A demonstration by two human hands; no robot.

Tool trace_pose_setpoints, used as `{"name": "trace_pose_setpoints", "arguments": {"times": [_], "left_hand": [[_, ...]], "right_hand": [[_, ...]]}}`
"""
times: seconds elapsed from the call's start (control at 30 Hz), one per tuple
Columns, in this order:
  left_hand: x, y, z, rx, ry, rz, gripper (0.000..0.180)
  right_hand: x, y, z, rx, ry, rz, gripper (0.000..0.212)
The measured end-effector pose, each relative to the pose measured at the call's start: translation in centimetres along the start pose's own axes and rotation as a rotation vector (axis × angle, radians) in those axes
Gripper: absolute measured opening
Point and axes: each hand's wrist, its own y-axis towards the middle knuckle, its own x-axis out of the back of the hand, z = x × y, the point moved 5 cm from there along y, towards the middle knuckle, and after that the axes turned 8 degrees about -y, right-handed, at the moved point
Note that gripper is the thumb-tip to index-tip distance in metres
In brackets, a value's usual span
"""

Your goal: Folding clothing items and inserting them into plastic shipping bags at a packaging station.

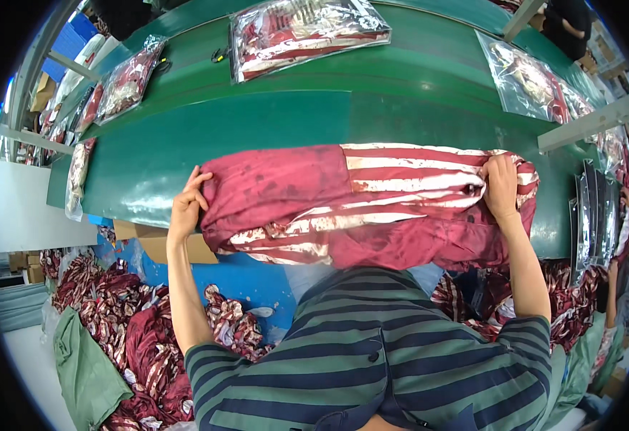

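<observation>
A long folded garment [278,179] lies across the green table in front of me. One part is plain dark red with dark blotches, the other red and white striped with brownish stains. At its left end, my left hand [189,203] has its fingers bent around the cloth edge. My right hand [501,185] is closed on the striped cloth near the right end, its fingertips tucked into the folds. The lower edge of the garment hangs over the table's near edge, close to my body.
A clear-bagged garment [307,32] lies at the far middle of the green table [221,118]. More bagged garments [131,79] are at the left, others [530,79] at the right. Heaps of red and white clothing [149,345] and a cardboard box [178,248] sit below. A metal post [591,123] crosses the right.
</observation>
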Motion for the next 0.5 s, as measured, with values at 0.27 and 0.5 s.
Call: {"name": "trace_pose_setpoints", "arguments": {"times": [0.27,0.5], "left_hand": [[1.8,4.4,-4.6,0.808,-0.003,-0.411,0.065],[-2.4,5.3,-5.0,0.582,0.245,-0.213,0.048]], "right_hand": [[2.6,3.4,-6.0,-0.568,0.68,0.709,0.023],[0.3,-0.1,-14.1,-0.582,-0.255,0.639,0.066]]}}
